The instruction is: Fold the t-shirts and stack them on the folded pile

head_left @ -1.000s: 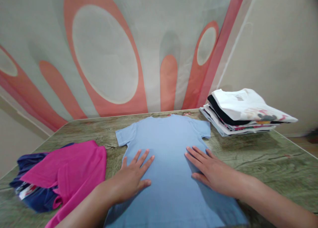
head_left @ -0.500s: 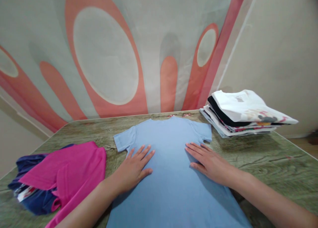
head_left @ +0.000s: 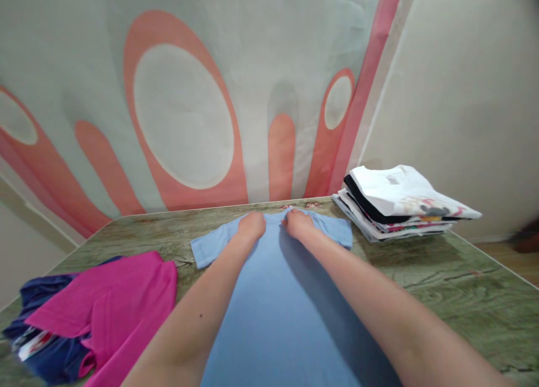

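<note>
A light blue T-shirt (head_left: 282, 319) lies spread out on the table, its neckline at the far edge and its short sleeves out to both sides. Near the left end of the neckline my left hand (head_left: 252, 225) is closed, fingers curled on the fabric. My right hand (head_left: 297, 223) is likewise closed, pinching the shirt near the right end of the neckline. Both forearms reach over the shirt and hide parts of its shoulders.
A loose heap with a pink garment (head_left: 126, 291) and a navy blue garment (head_left: 63, 356) lies at the left. A stack of folded shirts (head_left: 396, 193) stands at the back right of the wood-patterned table (head_left: 425, 274). A patterned backdrop (head_left: 252, 67) hangs behind.
Both hands have moved forward from the shirt's chest to its neckline and closer together. Their fingers, flat and spread before, have closed on the fabric. The view has tilted up slightly.
</note>
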`<action>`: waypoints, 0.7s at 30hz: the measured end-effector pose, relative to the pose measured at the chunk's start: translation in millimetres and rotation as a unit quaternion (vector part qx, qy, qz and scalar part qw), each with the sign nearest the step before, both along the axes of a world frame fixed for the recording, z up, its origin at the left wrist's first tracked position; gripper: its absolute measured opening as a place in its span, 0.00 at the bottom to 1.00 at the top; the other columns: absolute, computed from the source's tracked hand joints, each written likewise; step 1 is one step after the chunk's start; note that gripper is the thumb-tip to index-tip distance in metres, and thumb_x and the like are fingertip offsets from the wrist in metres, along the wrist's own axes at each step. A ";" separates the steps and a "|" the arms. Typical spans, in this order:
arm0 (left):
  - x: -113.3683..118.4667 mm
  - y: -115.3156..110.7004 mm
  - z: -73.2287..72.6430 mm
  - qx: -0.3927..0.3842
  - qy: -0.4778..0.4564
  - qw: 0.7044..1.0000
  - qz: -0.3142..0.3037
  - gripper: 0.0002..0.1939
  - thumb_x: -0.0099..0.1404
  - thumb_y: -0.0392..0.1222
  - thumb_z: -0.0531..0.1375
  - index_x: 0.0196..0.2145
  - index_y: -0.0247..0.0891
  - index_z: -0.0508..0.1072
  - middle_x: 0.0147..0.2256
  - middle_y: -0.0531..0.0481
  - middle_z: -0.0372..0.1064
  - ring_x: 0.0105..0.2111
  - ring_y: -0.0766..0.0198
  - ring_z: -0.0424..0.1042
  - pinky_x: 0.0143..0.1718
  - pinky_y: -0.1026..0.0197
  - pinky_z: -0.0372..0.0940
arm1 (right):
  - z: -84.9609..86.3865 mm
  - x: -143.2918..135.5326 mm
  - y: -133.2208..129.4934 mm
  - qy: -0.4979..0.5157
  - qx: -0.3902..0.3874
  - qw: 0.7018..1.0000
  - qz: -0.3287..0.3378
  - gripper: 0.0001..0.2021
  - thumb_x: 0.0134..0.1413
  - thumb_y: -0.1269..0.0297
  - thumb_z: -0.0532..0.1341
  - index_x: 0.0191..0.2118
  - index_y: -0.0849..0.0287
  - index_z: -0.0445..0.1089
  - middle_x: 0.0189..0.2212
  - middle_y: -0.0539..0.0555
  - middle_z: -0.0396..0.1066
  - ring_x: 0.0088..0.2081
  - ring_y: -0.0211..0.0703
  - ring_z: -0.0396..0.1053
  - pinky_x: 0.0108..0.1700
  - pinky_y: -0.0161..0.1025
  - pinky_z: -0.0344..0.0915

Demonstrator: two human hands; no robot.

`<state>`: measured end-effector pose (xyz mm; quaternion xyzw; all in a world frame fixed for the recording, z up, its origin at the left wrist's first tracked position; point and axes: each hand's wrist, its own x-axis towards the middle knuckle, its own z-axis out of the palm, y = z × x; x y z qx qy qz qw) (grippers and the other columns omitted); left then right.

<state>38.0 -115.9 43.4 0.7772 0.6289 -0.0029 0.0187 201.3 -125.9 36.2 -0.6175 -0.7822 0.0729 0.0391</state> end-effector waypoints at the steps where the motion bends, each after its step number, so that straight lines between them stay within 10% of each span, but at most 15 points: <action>1: -0.8 1.5 -8.3 0.019 -0.004 1.000 0.010 0.20 0.71 0.41 0.47 0.52 0.30 0.72 0.52 0.32 0.69 0.53 0.52 0.68 0.52 0.55 0.62 | -6.8 -3.0 2.0 0.003 0.018 1.000 -0.016 0.22 0.66 0.60 0.45 0.57 0.69 0.63 0.57 0.73 0.62 0.58 0.61 0.61 0.55 0.56 0.56; 8: -41.8 4.8 -53.3 0.042 -0.041 0.998 0.027 0.28 0.72 0.51 0.42 0.66 0.38 0.53 0.67 0.42 0.43 0.67 0.51 0.43 0.63 0.43 0.43 | -49.4 20.6 15.9 0.045 0.083 0.995 -0.030 0.26 0.68 0.56 0.42 0.63 0.65 0.54 0.66 0.64 0.51 0.65 0.54 0.48 0.62 0.55 0.42; 14: -43.5 11.2 -54.9 0.075 -0.062 0.995 0.037 0.31 0.73 0.50 0.41 0.67 0.32 0.47 0.68 0.38 0.38 0.67 0.52 0.39 0.64 0.44 0.43 | -52.6 23.8 25.0 0.067 0.101 0.992 -0.024 0.26 0.68 0.57 0.42 0.65 0.66 0.52 0.67 0.65 0.48 0.66 0.52 0.45 0.63 0.53 0.42; 21: -39.1 7.9 -53.0 0.005 -0.053 0.995 -0.079 0.28 0.73 0.54 0.38 0.67 0.47 0.50 0.68 0.48 0.40 0.68 0.53 0.37 0.63 0.37 0.37 | -55.2 21.9 24.5 0.068 0.056 0.992 0.085 0.29 0.68 0.50 0.41 0.67 0.61 0.49 0.68 0.59 0.43 0.68 0.52 0.40 0.65 0.55 0.38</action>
